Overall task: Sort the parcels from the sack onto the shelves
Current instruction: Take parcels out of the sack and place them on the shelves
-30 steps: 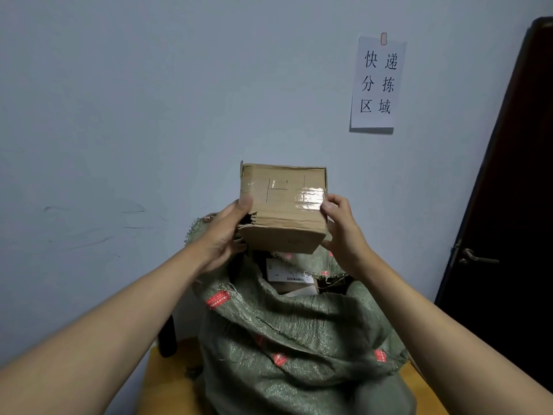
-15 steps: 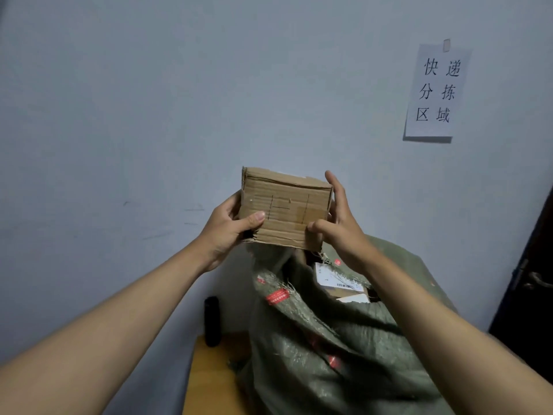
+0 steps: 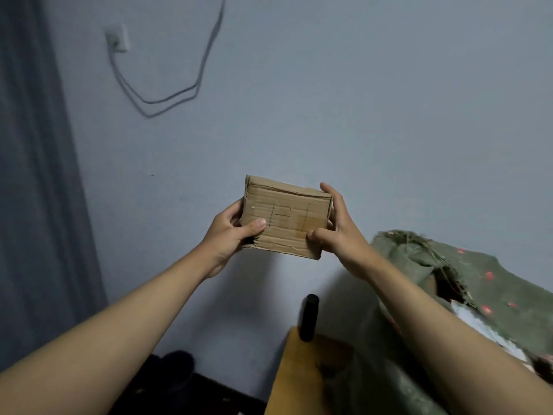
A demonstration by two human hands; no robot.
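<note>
Nearest, a wooden table (image 3: pixel 302 381) is carrying the green woven sack (image 3: pixel 466 298), which is slumping over its right side with a torn mouth gaping, and a black post (image 3: pixel 309 317) is standing at its far left corner. Beyond, both hands are holding one cardboard parcel (image 3: pixel 285 218) up in the air before the wall (image 3: pixel 389 115), left of the sack. The left hand (image 3: pixel 230 235) is gripping its left end, thumb across the front; the right hand (image 3: pixel 338 227) is clasping its right end. No shelf is showing, so keeping the parcel level and the two-sided grip firm while carrying should be helping; its lower left corner is looking ragged.
</note>
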